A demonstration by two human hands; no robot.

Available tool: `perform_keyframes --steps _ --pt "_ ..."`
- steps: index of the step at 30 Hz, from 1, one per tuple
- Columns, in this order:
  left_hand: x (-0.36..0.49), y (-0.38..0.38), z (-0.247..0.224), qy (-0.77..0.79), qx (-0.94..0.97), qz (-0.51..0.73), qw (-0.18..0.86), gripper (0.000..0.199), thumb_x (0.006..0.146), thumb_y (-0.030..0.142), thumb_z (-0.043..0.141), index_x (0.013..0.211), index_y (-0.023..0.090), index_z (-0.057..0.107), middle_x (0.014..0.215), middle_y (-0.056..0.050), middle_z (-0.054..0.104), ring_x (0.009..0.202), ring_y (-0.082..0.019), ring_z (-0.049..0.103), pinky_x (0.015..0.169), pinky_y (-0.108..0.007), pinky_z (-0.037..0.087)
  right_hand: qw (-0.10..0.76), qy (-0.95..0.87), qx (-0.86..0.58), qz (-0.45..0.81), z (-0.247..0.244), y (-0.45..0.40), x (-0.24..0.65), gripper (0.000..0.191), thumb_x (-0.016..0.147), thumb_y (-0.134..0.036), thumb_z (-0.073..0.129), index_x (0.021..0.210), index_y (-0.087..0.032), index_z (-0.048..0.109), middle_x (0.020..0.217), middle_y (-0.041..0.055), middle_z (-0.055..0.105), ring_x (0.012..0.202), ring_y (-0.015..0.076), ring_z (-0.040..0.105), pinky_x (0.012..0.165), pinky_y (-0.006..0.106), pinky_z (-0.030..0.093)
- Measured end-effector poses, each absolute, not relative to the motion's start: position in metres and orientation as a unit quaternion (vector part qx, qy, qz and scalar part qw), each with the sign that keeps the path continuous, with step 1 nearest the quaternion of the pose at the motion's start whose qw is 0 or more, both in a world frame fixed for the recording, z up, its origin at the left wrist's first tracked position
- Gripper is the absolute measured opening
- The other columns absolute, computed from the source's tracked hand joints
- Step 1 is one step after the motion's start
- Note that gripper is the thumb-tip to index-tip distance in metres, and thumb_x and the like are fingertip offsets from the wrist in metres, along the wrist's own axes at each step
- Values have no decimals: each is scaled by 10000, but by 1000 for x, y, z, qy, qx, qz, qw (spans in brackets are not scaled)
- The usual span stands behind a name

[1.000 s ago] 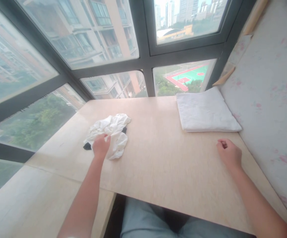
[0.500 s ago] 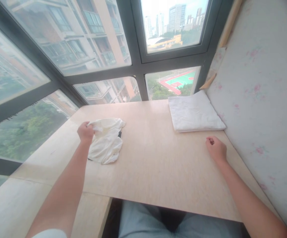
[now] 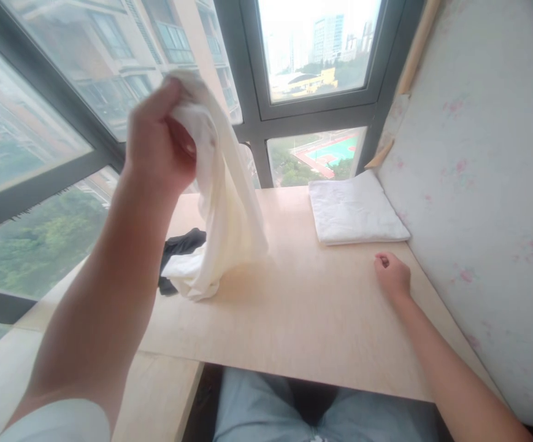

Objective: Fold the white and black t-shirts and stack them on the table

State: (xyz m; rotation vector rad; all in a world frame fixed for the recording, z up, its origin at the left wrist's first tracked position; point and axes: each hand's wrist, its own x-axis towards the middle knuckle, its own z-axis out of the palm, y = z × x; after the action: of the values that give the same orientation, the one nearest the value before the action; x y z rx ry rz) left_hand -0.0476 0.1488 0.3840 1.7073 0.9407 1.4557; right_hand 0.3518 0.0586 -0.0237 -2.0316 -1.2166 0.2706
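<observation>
High over the left part of the table, my left hand (image 3: 160, 135) grips a cream-white cloth garment (image 3: 232, 215) by its upper edge. It hangs down in loose folds, and its lower end touches the table; its exact kind cannot be made out. Behind and to the left of that end lies a crumpled black cloth (image 3: 183, 242), partly covered by the white fabric. My right hand (image 3: 392, 274) rests closed on the table at the right, its fingers curled. Just beyond it, apart from it, sits a folded white cloth (image 3: 358, 209).
A pale wood-look table (image 3: 289, 313) reaches to the windows, and its front edge is over my legs. Dark window frames (image 3: 312, 113) rise behind it. On the right stands a wall (image 3: 491, 184) with flowered paper, close to the folded cloth.
My left hand has lifted the cream-white garment from the table, up and toward me, so it now hangs stretched out. More of the black cloth shows. My right hand stays closed in place.
</observation>
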Motion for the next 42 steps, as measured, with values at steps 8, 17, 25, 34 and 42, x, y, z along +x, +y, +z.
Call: perform_keyframes --steps 8,17,25,34,42 --pt "-2 167 361 355 638 518 446 460 1001 308 326 1361 73 491 898 28 656 816 -79 674 676 -166 416 388 -469 -786 107 -26 60 352 338 777 -355 469 939 -155 688 845 98 705 755 211 611 696 308 413" --pt "-5 134 127 515 787 208 270 439 768 342 671 1173 175 651 1268 -141 645 1166 -278 609 1029 -447 470 396 -475 -779 106 -18 59 350 332 776 -354 462 916 -155 688 798 97 703 710 204 598 668 299 403" --pt "-110 77 81 644 713 198 196 452 842 451 574 1187 162 620 1199 -137 664 1142 -288 613 1014 -471 470 393 -469 -784 102 -19 59 352 320 774 -360 482 916 -161 688 817 89 705 719 197 606 690 299 419" --pt "-95 10 63 580 761 256 138 120 844 318 618 915 228 656 985 -70 710 978 -252 647 915 -430 496 379 -466 -795 90 -22 57 354 317 752 -346 490 913 -162 692 797 76 694 701 192 599 692 301 421" --pt "-53 -57 65 482 828 269 98 143 917 167 486 885 255 594 800 -18 660 805 -190 612 988 -445 430 446 -420 -763 207 5 65 333 344 736 -380 536 939 -142 677 852 97 716 734 200 635 683 300 461"
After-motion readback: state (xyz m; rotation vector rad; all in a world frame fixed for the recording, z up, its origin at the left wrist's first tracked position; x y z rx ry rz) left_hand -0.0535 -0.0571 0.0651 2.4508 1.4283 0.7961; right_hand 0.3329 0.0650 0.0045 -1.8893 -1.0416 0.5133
